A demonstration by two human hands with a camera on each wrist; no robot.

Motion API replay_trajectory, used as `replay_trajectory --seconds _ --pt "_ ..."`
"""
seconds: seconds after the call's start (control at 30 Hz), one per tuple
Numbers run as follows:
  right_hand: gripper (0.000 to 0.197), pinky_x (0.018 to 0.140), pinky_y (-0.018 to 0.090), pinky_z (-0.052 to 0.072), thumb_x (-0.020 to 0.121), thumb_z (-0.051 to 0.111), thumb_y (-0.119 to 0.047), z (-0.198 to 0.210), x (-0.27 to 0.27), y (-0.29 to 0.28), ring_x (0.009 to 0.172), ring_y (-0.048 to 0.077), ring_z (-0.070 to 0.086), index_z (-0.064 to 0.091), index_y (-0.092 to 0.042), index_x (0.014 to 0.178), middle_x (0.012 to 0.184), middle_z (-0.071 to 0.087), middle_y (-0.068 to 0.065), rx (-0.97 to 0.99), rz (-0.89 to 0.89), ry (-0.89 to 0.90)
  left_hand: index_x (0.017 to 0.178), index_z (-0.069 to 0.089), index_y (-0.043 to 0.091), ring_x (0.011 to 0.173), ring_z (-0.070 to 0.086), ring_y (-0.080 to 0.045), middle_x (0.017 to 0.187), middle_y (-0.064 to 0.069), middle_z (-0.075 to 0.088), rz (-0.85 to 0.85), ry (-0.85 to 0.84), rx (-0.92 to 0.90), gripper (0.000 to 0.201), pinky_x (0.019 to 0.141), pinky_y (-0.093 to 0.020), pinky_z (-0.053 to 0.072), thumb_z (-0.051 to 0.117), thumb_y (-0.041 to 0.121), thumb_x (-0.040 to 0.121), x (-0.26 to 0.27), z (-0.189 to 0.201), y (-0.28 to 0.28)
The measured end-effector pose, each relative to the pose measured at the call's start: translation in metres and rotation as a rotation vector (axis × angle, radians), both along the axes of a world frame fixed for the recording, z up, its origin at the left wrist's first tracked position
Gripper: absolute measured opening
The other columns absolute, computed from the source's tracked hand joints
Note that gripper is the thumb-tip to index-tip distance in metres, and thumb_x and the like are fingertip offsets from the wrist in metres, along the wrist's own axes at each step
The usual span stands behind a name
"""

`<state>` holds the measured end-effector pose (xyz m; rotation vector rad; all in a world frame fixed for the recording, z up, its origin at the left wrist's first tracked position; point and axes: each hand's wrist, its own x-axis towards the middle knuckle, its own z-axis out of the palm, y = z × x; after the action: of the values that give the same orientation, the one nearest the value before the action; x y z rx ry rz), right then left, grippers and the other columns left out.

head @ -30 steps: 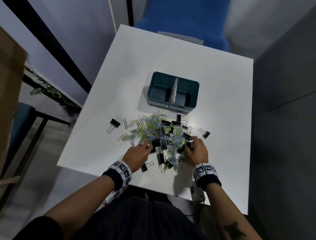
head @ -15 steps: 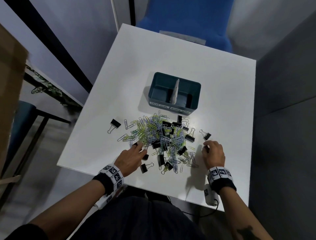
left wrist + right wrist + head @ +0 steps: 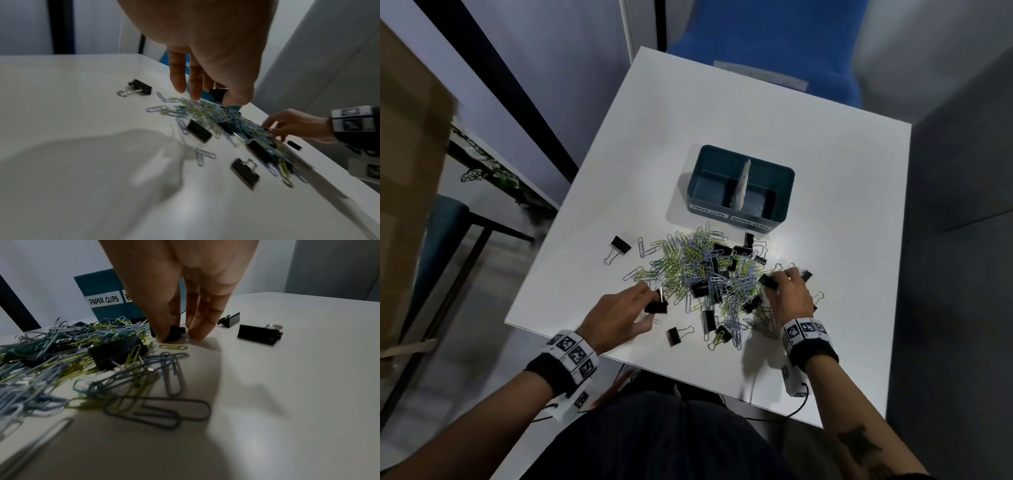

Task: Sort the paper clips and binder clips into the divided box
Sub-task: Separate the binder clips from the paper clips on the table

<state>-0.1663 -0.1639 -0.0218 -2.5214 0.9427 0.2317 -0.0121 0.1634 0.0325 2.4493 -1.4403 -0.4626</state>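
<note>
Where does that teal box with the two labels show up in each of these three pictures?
Head: the teal box sits centre, beyond the clip pile.
Left wrist: only slivers of it show behind the left hand.
Right wrist: upper left, PAPER CLIPS label readable.
Shared landmark: the clip pile.

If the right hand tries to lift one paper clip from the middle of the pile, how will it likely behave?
The paper clips lie interlocked, so one would probably drag neighbours along. They look like thin wire, likely light and springy. Black binder clips sit among them, so some may snag.
</note>
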Motion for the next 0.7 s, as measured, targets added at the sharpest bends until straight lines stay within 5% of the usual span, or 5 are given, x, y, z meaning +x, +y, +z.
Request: replay_trajectory --seconds 0.17,0.3,0.43,0.7 --pt "0.024 0.070 0.030 0.043 0.082 0.071 -0.020 0.007 0.004 -0.005 0.083 0.026 0.057 0.062 -0.014 0.104 0.102 0.055 0.003 0.071 -0.015 -0.045 0.102 0.056 0.022 0.076 0.061 -0.019 0.099 0.005 0.054 0.310 -0.021 0.088 0.031 0.049 -0.028 0.042 0.073 0.026 0.077 0.032 -0.011 0.032" --pt "0.025 0.072 0.033 0.048 0.077 0.073 -0.019 0.010 -0.008 -0.019 0.086 0.023 0.058 0.061 -0.017 0.099 0.096 0.058 0.001 0.078 -0.093 -0.124 0.098 0.056 0.018 0.083 0.059 -0.026 0.095 0.000 0.052 0.495 0.030 0.189 0.028 0.056 -0.033 0.042 0.072 0.019 0.075 0.051 -0.029 0.052" --pt "0.030 0.078 0.038 0.047 0.076 0.071 -0.017 0.014 -0.028 -0.040 0.102 0.029 0.050 0.065 -0.014 0.105 0.103 0.059 0.009 -0.023 -0.153 -0.068 0.101 0.058 0.015 0.091 0.055 -0.028 0.097 -0.004 0.052 0.488 -0.014 0.205 0.032 0.054 -0.036 0.044 0.072 0.013 0.073 0.050 -0.036 0.050" --pt "0.028 0.082 0.045 0.046 0.076 0.073 -0.011 0.000 -0.055 -0.057 0.099 0.040 0.051 0.070 -0.008 0.104 0.102 0.062 0.020 -0.059 -0.226 -0.017 0.132 0.048 0.003 0.093 0.058 -0.031 0.115 -0.013 0.053 0.276 0.041 0.191 0.055 0.056 -0.039 0.052 0.067 0.017 0.083 0.016 -0.041 0.006"
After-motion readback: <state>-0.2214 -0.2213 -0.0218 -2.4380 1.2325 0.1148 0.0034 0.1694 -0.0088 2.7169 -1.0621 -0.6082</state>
